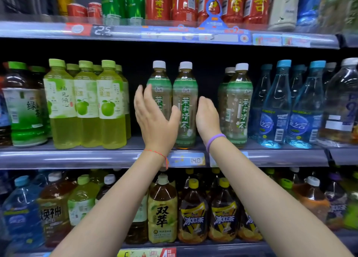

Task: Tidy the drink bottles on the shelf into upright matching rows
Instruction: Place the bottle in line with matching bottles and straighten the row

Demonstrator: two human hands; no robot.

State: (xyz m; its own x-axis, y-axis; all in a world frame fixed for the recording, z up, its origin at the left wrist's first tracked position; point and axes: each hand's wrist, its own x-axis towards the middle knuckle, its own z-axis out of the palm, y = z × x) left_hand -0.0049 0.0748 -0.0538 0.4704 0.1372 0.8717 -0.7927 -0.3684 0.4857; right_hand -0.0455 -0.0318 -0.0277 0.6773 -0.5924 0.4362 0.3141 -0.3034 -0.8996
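On the middle shelf (pixel 77 156) stand two upright jasmine tea bottles with white caps and green labels, one on the left (pixel 159 84) and one on the right (pixel 185 105). My left hand (pixel 155 119) is open in front of the left bottle, fingers spread, thumb near the right bottle. My right hand (pixel 207 117) is beside the right bottle's right side, its fingers curled behind and hidden. A gap separates this pair from two more jasmine tea bottles (pixel 238 105) further right. All of these bottles stand upright.
Yellow-green pomelo drink bottles (pixel 110 105) fill the shelf to the left, blue-capped water bottles (pixel 277 105) to the right. Cans and red bottles (pixel 184 3) sit on the shelf above. Larger tea bottles (pixel 193 214) stand below. A price strip (pixel 193 161) runs along the shelf edge.
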